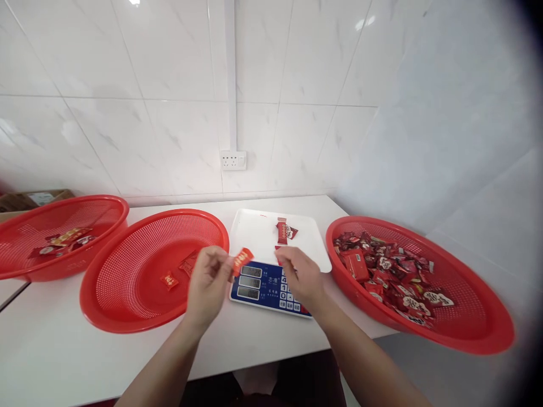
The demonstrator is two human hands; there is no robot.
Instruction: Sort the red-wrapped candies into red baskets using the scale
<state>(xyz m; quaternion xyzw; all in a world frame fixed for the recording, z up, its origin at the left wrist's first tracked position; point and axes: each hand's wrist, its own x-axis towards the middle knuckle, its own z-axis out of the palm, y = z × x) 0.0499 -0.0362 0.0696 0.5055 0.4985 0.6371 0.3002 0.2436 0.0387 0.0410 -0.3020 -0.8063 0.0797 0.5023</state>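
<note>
My left hand (pixel 208 282) is closed in a pinch on a small orange-red wrapped candy (pixel 242 260), held up in front of the scale's displays. Over the keypad of the scale (pixel 257 288), my right hand (pixel 302 280) has its fingertips pinched at a red wrapped candy (pixel 278 254), mostly hidden behind the fingers. Farther back on the scale's white tray (pixel 250 229) lie a long red wrapped piece (pixel 282 230) and a dark red packet with white lettering (pixel 292 230) partly beneath it.
Left of the scale, a red mesh basket (pixel 106 308) holds a few red candies (pixel 169 280). Another red basket (pixel 114 206) with wrapped pieces stands at far left, by a cardboard box (pixel 38 198). A fuller red basket (pixel 487 333) overhangs the table's right edge. A wall socket (pixel 233 160) is behind.
</note>
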